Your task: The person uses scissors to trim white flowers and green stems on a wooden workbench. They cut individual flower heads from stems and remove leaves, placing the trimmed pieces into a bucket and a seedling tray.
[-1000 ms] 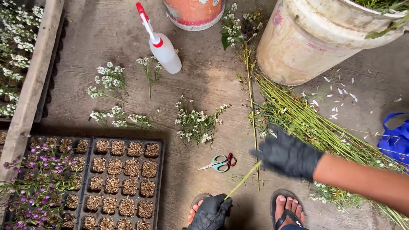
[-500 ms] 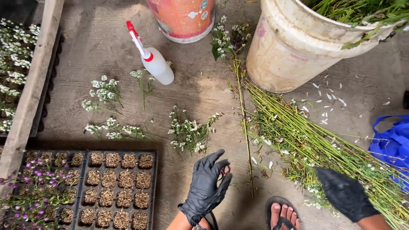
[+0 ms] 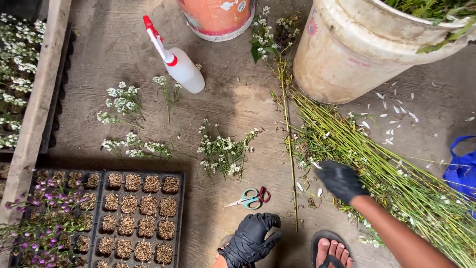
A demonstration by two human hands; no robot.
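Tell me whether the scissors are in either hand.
No: the scissors lie on the floor, clear of the left hand and right hand.

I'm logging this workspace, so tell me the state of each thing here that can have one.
Spray bottle: lying on its side.
Scissors: on the floor, blades closed, untouched.
White bucket: upright, greenery inside.
Orange bucket: upright, contents not visible.
Seedling tray: cells filled with plugs, no blooms.
Long green stems: heaped flat on the floor.
Left hand: gloved, empty, fingers curled.
Right hand: gloved, resting on the stems, grip unclear.
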